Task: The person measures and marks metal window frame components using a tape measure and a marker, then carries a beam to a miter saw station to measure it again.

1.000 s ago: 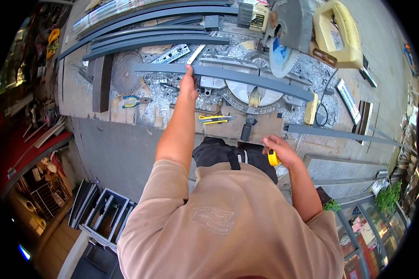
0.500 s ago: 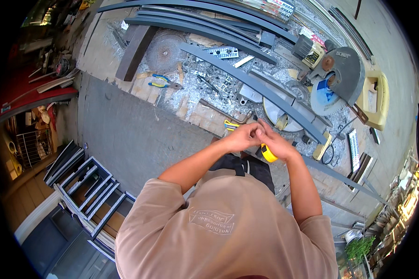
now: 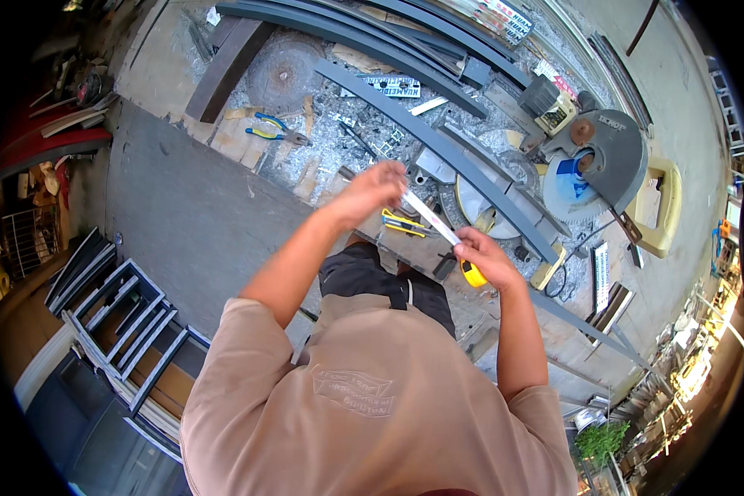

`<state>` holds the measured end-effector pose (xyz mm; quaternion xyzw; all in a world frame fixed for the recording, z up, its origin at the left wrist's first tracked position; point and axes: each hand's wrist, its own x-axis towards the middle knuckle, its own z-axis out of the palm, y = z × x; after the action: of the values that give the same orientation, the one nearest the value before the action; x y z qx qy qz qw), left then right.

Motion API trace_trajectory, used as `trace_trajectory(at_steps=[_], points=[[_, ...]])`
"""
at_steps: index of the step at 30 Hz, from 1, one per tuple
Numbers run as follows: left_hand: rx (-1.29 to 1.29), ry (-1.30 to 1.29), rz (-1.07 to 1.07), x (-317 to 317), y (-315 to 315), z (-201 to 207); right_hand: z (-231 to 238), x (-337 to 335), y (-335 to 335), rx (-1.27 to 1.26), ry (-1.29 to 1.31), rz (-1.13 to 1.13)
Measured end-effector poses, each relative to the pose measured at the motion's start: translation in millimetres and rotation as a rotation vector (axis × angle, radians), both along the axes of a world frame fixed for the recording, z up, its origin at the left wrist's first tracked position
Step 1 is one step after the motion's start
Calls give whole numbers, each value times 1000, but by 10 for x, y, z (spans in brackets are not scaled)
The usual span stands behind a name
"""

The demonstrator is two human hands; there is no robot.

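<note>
A tape measure [image 3: 473, 274] with a yellow case sits in my right hand [image 3: 489, 255], the fingers closed around it. From it a white blade [image 3: 430, 217] runs up and left to my left hand [image 3: 375, 190], whose fingers are pinched on its end and a little blurred. Under the stretched blade, near my legs, a yellow utility knife [image 3: 403, 223] lies at the bench edge. Beyond both hands a long grey metal bar [image 3: 438, 153] lies slantwise across the bed of the chop saw [image 3: 591, 165], near its round blade.
Pliers [image 3: 279, 130] with blue-yellow handles lie on the chip-strewn bench at left. Several grey metal profiles [image 3: 372, 50] are stacked at the back. A brown block [image 3: 231, 70] stands at far left. Metal frames [image 3: 136, 331] lean at lower left. A plant [image 3: 601, 442] stands lower right.
My hands have moved apart, the left going up and left, so a length of tape blade now shows between them. The view has shifted slightly; the utility knife is more exposed.
</note>
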<state>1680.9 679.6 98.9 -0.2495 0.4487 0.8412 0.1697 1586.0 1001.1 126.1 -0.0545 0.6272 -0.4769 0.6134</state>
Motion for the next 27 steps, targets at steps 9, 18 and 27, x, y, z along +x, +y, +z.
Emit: trace_trajectory(at_steps=[9, 18, 27], points=[[77, -18, 879, -318, -1435, -934, -71, -155, 401, 344, 476, -79], [285, 10, 839, -992, -656, -1300, -369, -558, -311, 373, 658, -42], [354, 151, 873, -1198, -636, -1374, -543, -772, -423, 432, 668, -4]])
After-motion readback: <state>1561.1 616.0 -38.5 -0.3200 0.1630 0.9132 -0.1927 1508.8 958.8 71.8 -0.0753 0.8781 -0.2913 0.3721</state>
